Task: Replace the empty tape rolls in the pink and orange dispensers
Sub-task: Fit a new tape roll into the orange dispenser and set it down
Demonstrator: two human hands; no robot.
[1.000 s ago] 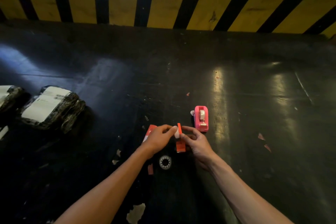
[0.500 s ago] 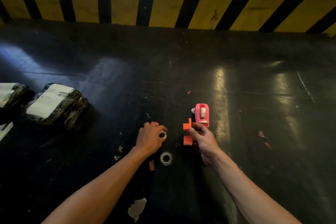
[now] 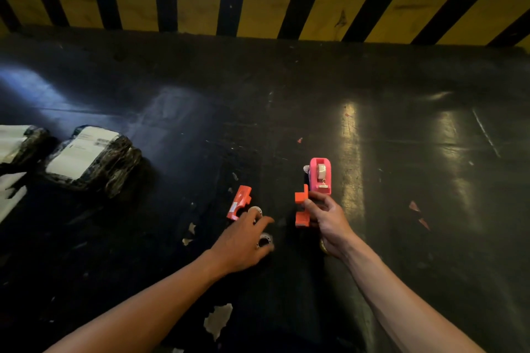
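Note:
My right hand (image 3: 327,218) grips an orange dispenser half (image 3: 301,206), held upright just above the dark floor. The other orange half (image 3: 239,202) lies flat to the left. Behind my right hand the pink dispenser (image 3: 321,176) stands on the floor with a roll in it. My left hand (image 3: 241,243) is lowered palm down, fingers spread around a clear tape roll (image 3: 263,239) lying on the floor; a firm grip is not visible. A small white ring core (image 3: 256,210) lies between that hand and the flat orange half.
Two wrapped parcels (image 3: 89,157) with white labels lie at the left. A yellow and black striped kerb (image 3: 263,0) runs across the back. Small paper and tape scraps (image 3: 218,318) dot the glossy floor (image 3: 401,180).
My left hand set the white ring core down by the flat orange half and moved nearer me onto the clear tape roll. My right hand kept the orange half upright.

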